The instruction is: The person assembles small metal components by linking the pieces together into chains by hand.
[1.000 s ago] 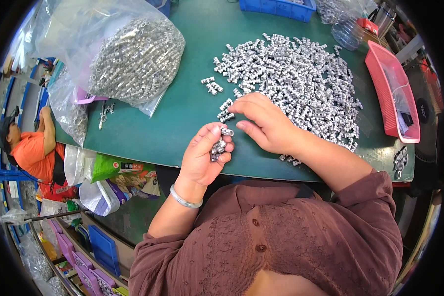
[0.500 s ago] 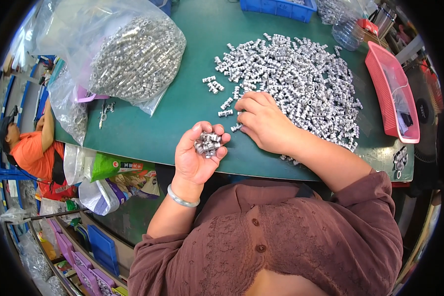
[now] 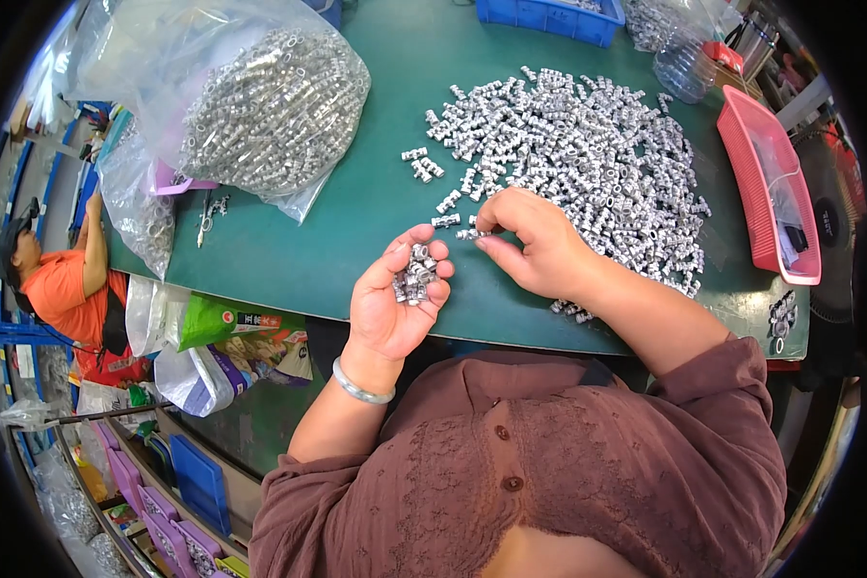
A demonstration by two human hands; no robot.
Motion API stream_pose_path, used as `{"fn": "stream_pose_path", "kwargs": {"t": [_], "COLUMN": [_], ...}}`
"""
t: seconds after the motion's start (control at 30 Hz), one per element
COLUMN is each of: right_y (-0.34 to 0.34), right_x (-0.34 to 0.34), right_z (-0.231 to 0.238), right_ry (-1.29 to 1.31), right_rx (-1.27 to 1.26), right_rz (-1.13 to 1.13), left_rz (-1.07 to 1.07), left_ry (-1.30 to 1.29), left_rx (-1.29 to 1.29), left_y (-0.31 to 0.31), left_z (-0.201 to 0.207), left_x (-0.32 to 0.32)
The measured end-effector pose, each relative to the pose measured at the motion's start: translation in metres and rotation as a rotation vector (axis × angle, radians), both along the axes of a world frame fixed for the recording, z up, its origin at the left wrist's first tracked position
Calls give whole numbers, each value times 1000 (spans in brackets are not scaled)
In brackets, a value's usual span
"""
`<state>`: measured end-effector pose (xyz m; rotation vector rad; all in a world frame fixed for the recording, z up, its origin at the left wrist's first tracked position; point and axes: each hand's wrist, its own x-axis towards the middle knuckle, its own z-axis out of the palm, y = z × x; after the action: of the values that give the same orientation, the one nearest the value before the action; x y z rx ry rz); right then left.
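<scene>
My left hand [image 3: 383, 313] is turned palm up, its fingers curled round a cluster of small silvery metal parts [image 3: 415, 276]. Just to its right, my right hand [image 3: 541, 249] has thumb and forefinger pinched on a small metal part [image 3: 466, 234] at the near left edge of a wide heap. That heap of metal parts [image 3: 597, 144] spreads over the green table [image 3: 385, 125]; each piece looks like a short ribbed tube with a ring-like opening. A few loose parts [image 3: 422, 164] lie left of the heap.
A clear plastic bag [image 3: 270, 125] full of similar parts stands at the far left, near small scissors [image 3: 205, 220]. A pink basket [image 3: 766, 183] is on the right, a blue bin [image 3: 549, 21] at the back. Left of the table, a person in orange [image 3: 63, 289] is present.
My right hand has drawn slightly toward me, its forefinger and thumb now showing a pinch on a part. The left hand has turned a little, its fingers closer round the cluster.
</scene>
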<state>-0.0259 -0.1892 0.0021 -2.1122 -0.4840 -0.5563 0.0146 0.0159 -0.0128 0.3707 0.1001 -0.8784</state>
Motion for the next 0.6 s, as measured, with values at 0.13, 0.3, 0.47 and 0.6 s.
{"fn": "stream_pose_path", "kwargs": {"t": [0.13,0.3,0.47,0.6], "right_y": [0,0,0,1], "right_x": [0,-1,-1,-2], "right_z": [2,3,4,5], "right_ry": [-9,-42,-55,-61], "right_rx": [1,20,22,30], "right_rz": [19,19,32,40], "left_rz": [-30,-92,-127,-159], "left_ry": [22,45,57,40], "left_rx": [-94,-186,-228,-265], "left_y": [0,0,0,0], "left_z": [-2,-4,-6,-6], "left_x": [1,1,1,1]}}
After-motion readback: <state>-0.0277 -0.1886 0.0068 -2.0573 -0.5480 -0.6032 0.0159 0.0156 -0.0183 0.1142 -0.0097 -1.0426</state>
